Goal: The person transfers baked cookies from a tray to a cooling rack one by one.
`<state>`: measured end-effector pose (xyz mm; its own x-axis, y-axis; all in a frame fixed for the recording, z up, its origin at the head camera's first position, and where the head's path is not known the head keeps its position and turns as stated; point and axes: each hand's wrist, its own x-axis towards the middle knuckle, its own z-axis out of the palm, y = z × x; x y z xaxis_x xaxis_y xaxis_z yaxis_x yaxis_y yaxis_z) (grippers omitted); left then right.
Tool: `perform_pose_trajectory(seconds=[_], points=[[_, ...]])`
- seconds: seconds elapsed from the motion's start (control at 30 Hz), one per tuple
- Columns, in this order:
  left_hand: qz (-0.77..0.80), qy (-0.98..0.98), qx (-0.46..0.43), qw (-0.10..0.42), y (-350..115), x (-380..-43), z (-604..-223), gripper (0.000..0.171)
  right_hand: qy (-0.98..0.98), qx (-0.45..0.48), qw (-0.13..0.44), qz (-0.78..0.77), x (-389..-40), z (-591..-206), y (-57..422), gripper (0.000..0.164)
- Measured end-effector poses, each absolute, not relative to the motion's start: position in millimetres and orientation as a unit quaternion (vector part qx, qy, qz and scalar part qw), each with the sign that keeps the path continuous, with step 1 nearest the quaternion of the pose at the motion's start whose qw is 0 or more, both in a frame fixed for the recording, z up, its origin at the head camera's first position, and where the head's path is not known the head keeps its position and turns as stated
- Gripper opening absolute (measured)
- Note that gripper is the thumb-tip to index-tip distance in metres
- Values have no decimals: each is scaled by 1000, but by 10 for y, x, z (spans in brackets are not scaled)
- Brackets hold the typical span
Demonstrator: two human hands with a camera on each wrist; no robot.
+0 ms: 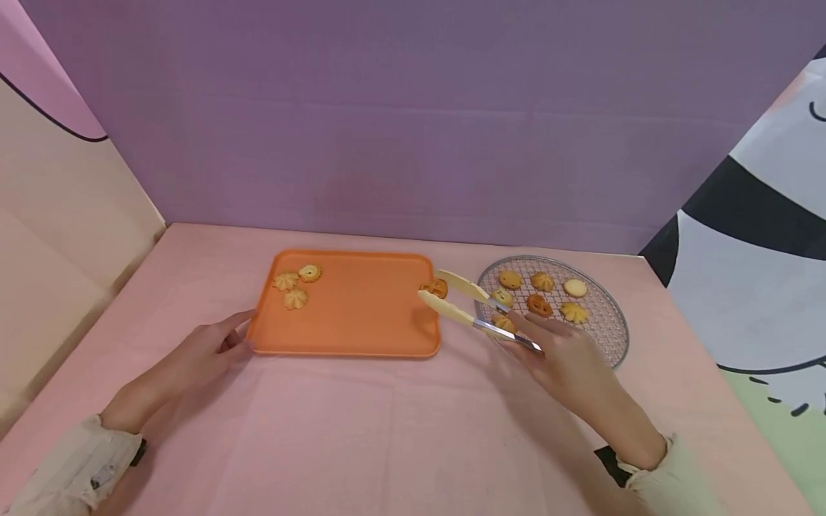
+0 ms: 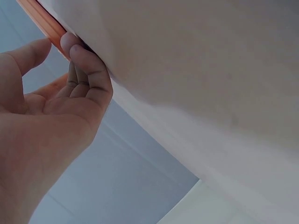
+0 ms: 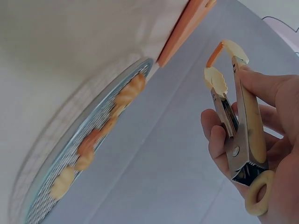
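Note:
My left hand (image 1: 209,355) holds the left edge of an orange tray (image 1: 361,337), thumb and fingertips right at its rim. Two star-shaped cookies (image 1: 295,298) and a round cookie with a fluted edge (image 1: 310,273) lie in the tray's far left part. My right hand (image 1: 568,362) grips metal tongs (image 3: 243,140) with cream-coloured tips. Between those tips is a brown pretzel-shaped cookie (image 1: 437,288), raised over the tray's right edge. In the right wrist view, the cookie (image 3: 214,55) appears edge-on, clear of the tray.
Right of the tray lies a round wire rack (image 1: 606,337) bearing several cookies, including another pretzel-shaped one (image 1: 539,305) and a pale round one (image 1: 575,288). A pink cloth (image 1: 335,430) covers the table. Behind rises a purple panel (image 1: 400,143).

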<state>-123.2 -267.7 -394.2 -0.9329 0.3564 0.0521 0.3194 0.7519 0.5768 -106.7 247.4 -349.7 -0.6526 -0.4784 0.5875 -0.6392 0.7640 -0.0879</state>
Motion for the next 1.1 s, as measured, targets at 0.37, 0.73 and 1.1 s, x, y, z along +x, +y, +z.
perform_pose_trajectory(seconds=[0.37,0.73,1.1], points=[[303,937,172,38,-2664,-1247,-3934,55,-927,238,255,137,-832,-3525,2815,45],[305,937,167,44,-2645,-1236,-3928,55,-928,215,275,127,-662,-3579,3050,44],[303,938,163,47,-2654,-1247,-3943,56,-937,185,272,117,-539,-3636,3250,44]])
